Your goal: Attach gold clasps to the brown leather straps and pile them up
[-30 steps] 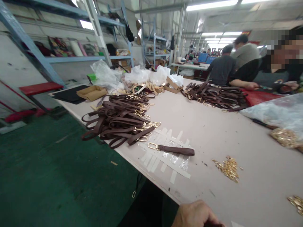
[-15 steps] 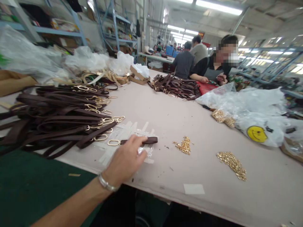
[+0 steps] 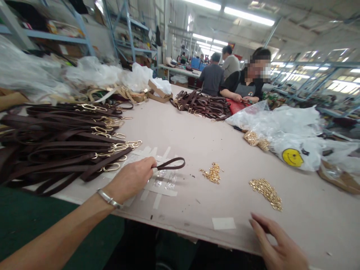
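Observation:
My left hand (image 3: 134, 174) is closed around a dark brown leather strap (image 3: 172, 162), whose looped end sticks out to the right, just above the table. Its metal ring is hidden by the hand. Under it lies a patch of clear plastic and tape strips (image 3: 165, 186) stuck to the tabletop. My right hand (image 3: 277, 240) is at the lower right by the table's front edge, thumb and fingers apart, holding nothing. Beyond it lies a pile of small gold metal pieces (image 3: 266, 192). A smaller pile of gold pieces (image 3: 212, 173) sits between the two hands.
A heap of brown straps with gold rings (image 3: 112, 147) covers the table's left side. Another strap pile (image 3: 202, 104) lies at the back near a co-worker (image 3: 244, 80). Plastic bags (image 3: 300, 150) stand at right. A white paper piece (image 3: 224, 223) lies near the front edge.
My left hand has closed on the strap and raised it slightly, shifting left in view; the loop now shows open. My right hand has come into view at the lower right.

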Demonstrator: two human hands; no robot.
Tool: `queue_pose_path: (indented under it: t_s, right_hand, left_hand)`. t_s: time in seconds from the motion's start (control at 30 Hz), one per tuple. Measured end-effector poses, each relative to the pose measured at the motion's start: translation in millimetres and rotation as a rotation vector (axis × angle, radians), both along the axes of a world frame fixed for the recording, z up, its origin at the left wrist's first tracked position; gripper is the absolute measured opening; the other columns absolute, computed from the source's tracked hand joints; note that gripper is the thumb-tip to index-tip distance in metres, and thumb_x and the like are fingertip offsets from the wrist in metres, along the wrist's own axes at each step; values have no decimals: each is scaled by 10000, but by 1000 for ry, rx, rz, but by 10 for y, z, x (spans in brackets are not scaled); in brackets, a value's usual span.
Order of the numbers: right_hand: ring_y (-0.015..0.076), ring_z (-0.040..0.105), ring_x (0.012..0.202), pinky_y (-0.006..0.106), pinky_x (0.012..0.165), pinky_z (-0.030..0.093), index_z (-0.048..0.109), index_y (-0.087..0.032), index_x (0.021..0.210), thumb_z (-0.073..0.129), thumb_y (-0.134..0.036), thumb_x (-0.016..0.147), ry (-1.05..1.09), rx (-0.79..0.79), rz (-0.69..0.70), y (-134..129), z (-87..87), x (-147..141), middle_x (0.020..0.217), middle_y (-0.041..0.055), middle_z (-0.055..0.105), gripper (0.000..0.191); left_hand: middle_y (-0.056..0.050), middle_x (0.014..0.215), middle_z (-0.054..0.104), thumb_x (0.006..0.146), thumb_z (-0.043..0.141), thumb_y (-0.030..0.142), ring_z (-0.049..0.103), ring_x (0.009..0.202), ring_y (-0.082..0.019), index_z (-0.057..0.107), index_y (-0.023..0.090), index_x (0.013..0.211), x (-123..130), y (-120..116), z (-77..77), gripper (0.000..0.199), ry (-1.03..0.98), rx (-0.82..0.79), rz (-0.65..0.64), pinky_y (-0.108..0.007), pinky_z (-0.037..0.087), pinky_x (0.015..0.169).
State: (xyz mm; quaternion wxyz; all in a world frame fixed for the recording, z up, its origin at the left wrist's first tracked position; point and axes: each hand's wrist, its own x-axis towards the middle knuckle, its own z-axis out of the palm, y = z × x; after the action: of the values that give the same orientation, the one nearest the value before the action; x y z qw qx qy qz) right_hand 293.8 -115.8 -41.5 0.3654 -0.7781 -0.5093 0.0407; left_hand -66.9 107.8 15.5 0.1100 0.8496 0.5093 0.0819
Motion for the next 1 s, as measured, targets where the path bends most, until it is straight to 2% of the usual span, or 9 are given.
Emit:
queue_pose_path:
  t_s: [0.17, 0.3, 0.4, 0.47, 0.57, 0.67, 0.73, 0.87, 1.0]
  right_hand:
    - [189, 673, 885, 319, 831, 516, 710, -256, 1002, 497, -443, 924, -110, -59, 146, 909, -29, -307, 983, 19, 730, 294]
    - [234, 657, 904, 379, 851, 487, 716, -234, 978, 474, -416, 933, -173, -111, 167, 1219, -57, -433, 965, 52, 720, 306]
    - [266, 651, 887, 411, 825, 470, 713, -228, 939, 444, -431, 937, -233, -158, 176, 1276, -74, -403, 952, 71, 713, 337]
    - [262, 651, 881, 400, 800, 467, 699, -237, 918, 420, -442, 942, -299, -192, 206, 1286, -89, -347, 946, 70, 707, 346]
    - [256, 652, 892, 396, 809, 465, 670, -246, 893, 397, -457, 940, -357, -190, 243, 1267, -126, -258, 932, 65, 699, 349]
    - [263, 658, 875, 411, 818, 470, 651, -236, 873, 378, -470, 931, -373, -166, 214, 1202, -171, -199, 914, 74, 702, 363]
    - [267, 661, 875, 416, 824, 474, 656, -233, 880, 381, -470, 925, -385, -155, 209, 1156, -190, -181, 924, 79, 707, 366]
    - [260, 661, 906, 408, 844, 480, 691, -236, 952, 390, -438, 925, -379, -174, 248, 1144, -158, -177, 979, 77, 712, 363]
    - [270, 657, 878, 414, 828, 480, 699, -230, 884, 404, -467, 890, -272, -198, 235, 1167, -26, -221, 940, 80, 712, 378]
  left_hand:
    - [-10, 1025, 672, 978, 382, 262, 625, 956, -203, 568, 244, 1109, -17, -251, 181, 227, -403, -99, -132, -302, 432, 859]
    - [10, 983, 662, 956, 425, 242, 630, 945, -185, 570, 244, 1093, -10, -427, 59, 200, -610, -274, -117, -286, 465, 857]
    - [1, 975, 640, 847, 569, 174, 635, 907, -182, 568, 226, 1079, -17, -496, -155, 238, -693, -292, -28, -286, 497, 833]
    - [-21, 1056, 625, 809, 572, 118, 630, 951, -186, 572, 223, 1106, -40, -525, -257, 315, -689, -231, 40, -302, 501, 868]
    - [-58, 1173, 617, 831, 521, 96, 608, 1079, -208, 569, 213, 1191, -88, -562, -287, 381, -652, -159, 89, -346, 477, 967]
    - [-72, 1197, 653, 867, 522, 137, 604, 1138, -228, 581, 198, 1223, -118, -594, -234, 366, -684, -189, 141, -390, 442, 1043]
    - [-73, 1194, 679, 893, 531, 192, 642, 1093, -227, 582, 193, 1246, -112, -611, -193, 357, -806, -318, 210, -397, 469, 1025]
    - [-100, 1087, 723, 912, 521, 249, 708, 940, -199, 637, 127, 1187, -29, -658, -120, 322, -1123, -718, 340, -333, 568, 867]
    - [-84, 1023, 728, 867, 569, 196, 706, 801, -147, 674, 123, 1141, 98, -761, -106, 303, -1278, -912, 404, -254, 572, 724]
